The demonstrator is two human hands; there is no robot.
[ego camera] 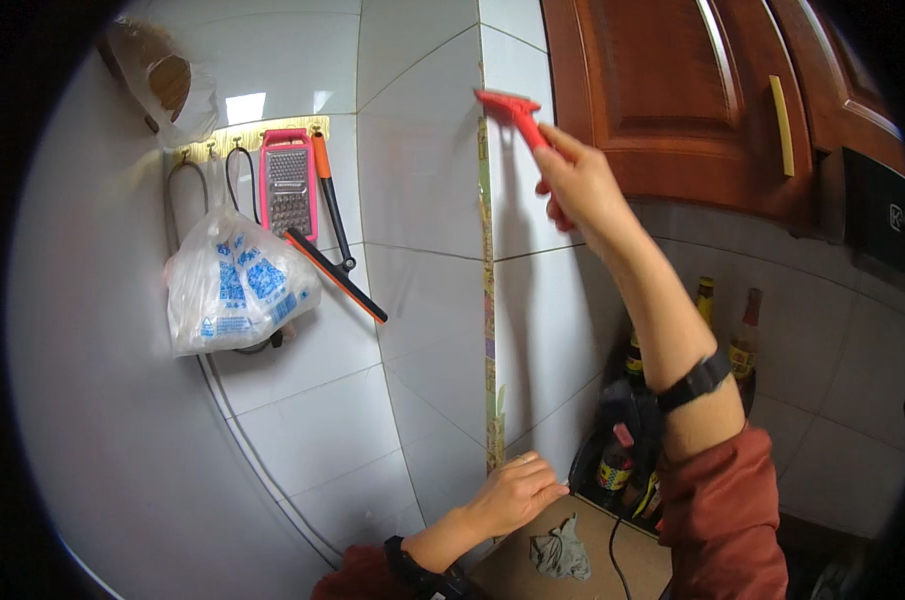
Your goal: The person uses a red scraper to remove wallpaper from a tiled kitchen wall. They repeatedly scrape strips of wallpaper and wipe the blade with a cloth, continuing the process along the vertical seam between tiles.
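In my raised right hand (576, 176) is the handle of a red plastic scraper (508, 105). The scraper's wide head is at the tiled wall corner, close to the upper end of a worn, patterned strip of tape (490, 300). This strip runs down the corner edge, its surface patchy and peeling in places. Lower down, my left hand (516, 491) is by the foot of the strip with its fingers curled. Its palm side is hidden, so whether it holds anything cannot be seen. A crumpled grey cloth (561, 551) lies on the brown surface below.
Left of the corner, a hook rail (246, 135) carries a pink-framed grater (289, 184), a squeegee (336, 202) and a plastic bag (246, 285). Wooden cabinets (677, 97) overhang on the right. Bottles (745, 337) stand in a black rack near my right forearm.
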